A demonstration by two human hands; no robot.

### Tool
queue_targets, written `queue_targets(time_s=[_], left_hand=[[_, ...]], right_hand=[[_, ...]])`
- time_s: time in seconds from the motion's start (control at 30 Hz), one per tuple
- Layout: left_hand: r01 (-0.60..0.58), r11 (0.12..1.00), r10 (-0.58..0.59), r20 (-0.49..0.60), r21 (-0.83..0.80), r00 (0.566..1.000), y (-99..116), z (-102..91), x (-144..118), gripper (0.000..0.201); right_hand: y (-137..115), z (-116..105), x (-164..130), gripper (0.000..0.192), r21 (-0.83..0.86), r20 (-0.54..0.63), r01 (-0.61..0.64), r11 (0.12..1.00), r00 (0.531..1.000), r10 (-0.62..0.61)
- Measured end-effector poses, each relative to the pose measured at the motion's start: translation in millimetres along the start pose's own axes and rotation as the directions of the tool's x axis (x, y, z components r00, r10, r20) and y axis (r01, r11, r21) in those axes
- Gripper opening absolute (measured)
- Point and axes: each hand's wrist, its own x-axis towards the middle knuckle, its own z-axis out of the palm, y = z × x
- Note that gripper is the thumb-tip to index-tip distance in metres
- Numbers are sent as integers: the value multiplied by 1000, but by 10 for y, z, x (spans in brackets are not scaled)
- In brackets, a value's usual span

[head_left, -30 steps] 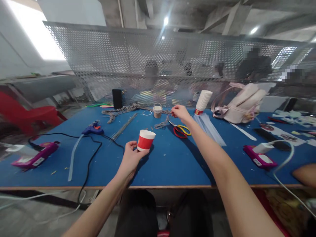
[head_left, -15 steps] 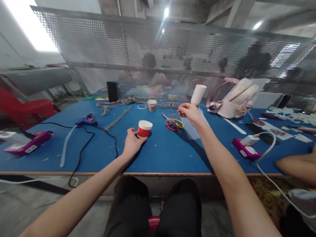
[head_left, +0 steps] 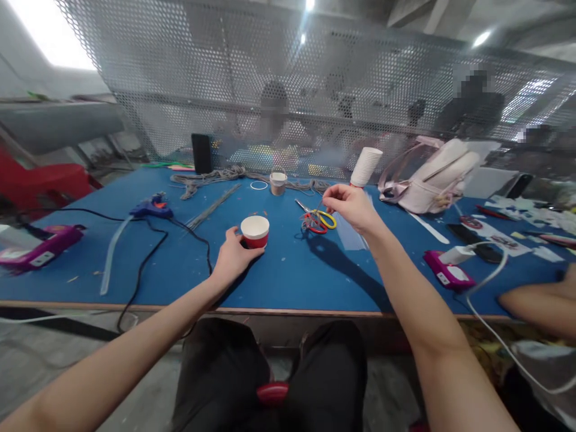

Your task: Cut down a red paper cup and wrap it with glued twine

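Note:
My left hand (head_left: 233, 257) is closed around the side of a red-and-white paper cup (head_left: 255, 231), whose white mouth faces up. The cup is low over the blue table, and I cannot tell whether its base touches it. My right hand (head_left: 344, 204) is raised with thumb and fingertips pinched together; a thin strand seems to hang there, too fine to name. Just below those fingertips lie scissors (head_left: 330, 219) with red and yellow handles, a small tangle of grey cord (head_left: 310, 222) over them. Behind my right hand leans a stack of white paper cups (head_left: 366, 167).
A blue glue gun (head_left: 152, 207) with trailing cable lies left, near a purple power strip (head_left: 42, 249). At the back stand a cord-wrapped cup (head_left: 278, 183) and a black phone (head_left: 201, 153). Right are a pale backpack (head_left: 434, 177), another purple strip (head_left: 449, 271) and a neighbour's arm (head_left: 540, 306).
The view has tilted slightly downward. The cup in my left hand has shifted a little left and shows more of its mouth. My right hand stays pinched near the scissors.

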Motion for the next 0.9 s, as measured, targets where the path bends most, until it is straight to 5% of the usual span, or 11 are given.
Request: queue_targets(time_s=[0.17,0.23,0.33,0.47,0.57,0.67,0.77,0.9], left_hand=[[-48,998,46,-47,-35,998,-58,-253,-230,84],[-157,987,151,-138,-32,979,46,-396,-372,69],[-290,953,286,-50,-90,957,364,-490,-506,37],[-386,911,405,139,-145,903,801,-185,-439,35],[-459,877,481,224,-142,848,960,185,-324,55],[-451,876,482,307,-170,821,968,357,-267,28],[-382,907,419,294,-176,859,850,257,-285,26],[-191,929,248,148,-317,957,570,-20,-411,22]], right_hand=[[-91,-75,-98,2,-65,-2,41,997,999,-41],[-139,-119,-158,2,-94,23,56,994,998,-54],[-225,-167,-241,2,-127,65,77,989,995,-69],[-340,-182,-299,3,-98,83,90,991,993,-82],[-400,-195,-308,3,-40,112,71,997,992,-66],[-397,-251,-290,4,20,106,77,997,991,-79],[-306,-340,-230,7,139,46,45,989,998,-51],[-84,-420,-110,10,361,-55,-162,918,979,194]])
